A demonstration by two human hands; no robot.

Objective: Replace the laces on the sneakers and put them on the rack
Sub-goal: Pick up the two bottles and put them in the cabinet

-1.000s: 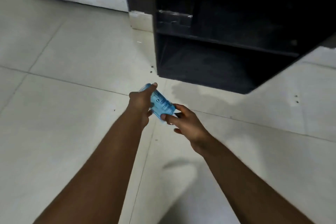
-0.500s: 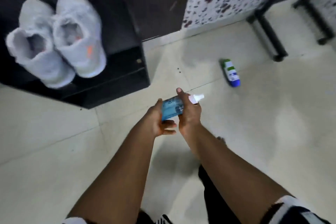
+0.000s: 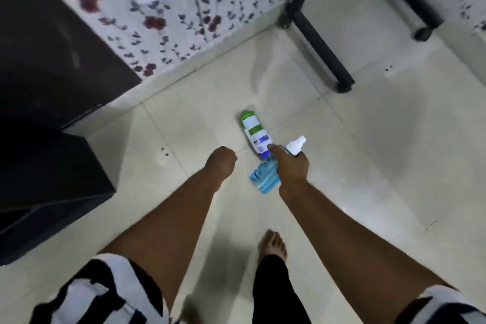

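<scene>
- The right hand (image 3: 290, 169) holds a blue spray bottle (image 3: 264, 179) over the tiled floor (image 3: 381, 166); its grip is wrapped round the bottle's upper part, with the forefinger stretched along the neck.
- The bottle is tilted, its white nozzle (image 3: 296, 145) pointing up and away from the person and its clear blue base toward the person.
- The left hand (image 3: 221, 163) hangs just to the left of the bottle, apart from it, with the fingers curled under; its grip is closed and nothing shows in it.
- A green and white bottle (image 3: 253, 135) lies on its side on the floor just beyond the right hand, its blue end partly hidden behind the forefinger.
- A dark rack (image 3: 52, 102) stands along the left edge of the floor; only its side and top show here, and the sneakers and laces are out of view.
- A wall (image 3: 184, 21) with a flower pattern runs along the far edge of the floor.
- Black furniture legs (image 3: 320, 42) stand at the far right corner.
- One bare foot (image 3: 272, 244) rests on the floor at the near edge, between the two forearms.
- Black and white striped sleeves (image 3: 105, 289) show at the bottom corners.
</scene>
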